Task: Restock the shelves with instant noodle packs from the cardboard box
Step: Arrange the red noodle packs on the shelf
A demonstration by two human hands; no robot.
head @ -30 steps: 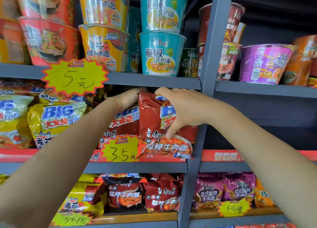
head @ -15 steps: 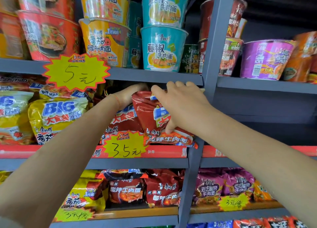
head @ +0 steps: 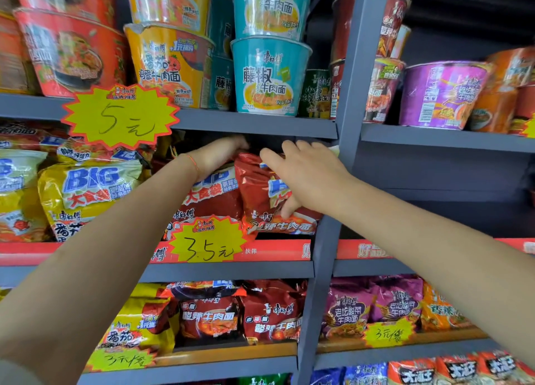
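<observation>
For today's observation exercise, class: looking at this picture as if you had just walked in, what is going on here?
A person is stocking a shop shelf with instant noodles. The right hand grips a red noodle pack and holds it at the right end of the middle shelf, thumb beneath and fingers over its top. The left hand reaches in beside it, resting on the top of a neighbouring red pack. Noodle cups stand on the shelf above. The cardboard box is not in view.

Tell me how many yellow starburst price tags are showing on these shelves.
4, plus a sliver of yellow at the right edge that may be a fifth: the 5 yuan tag, the 3.5 yuan tag, one bottom left, one lower right.
</observation>
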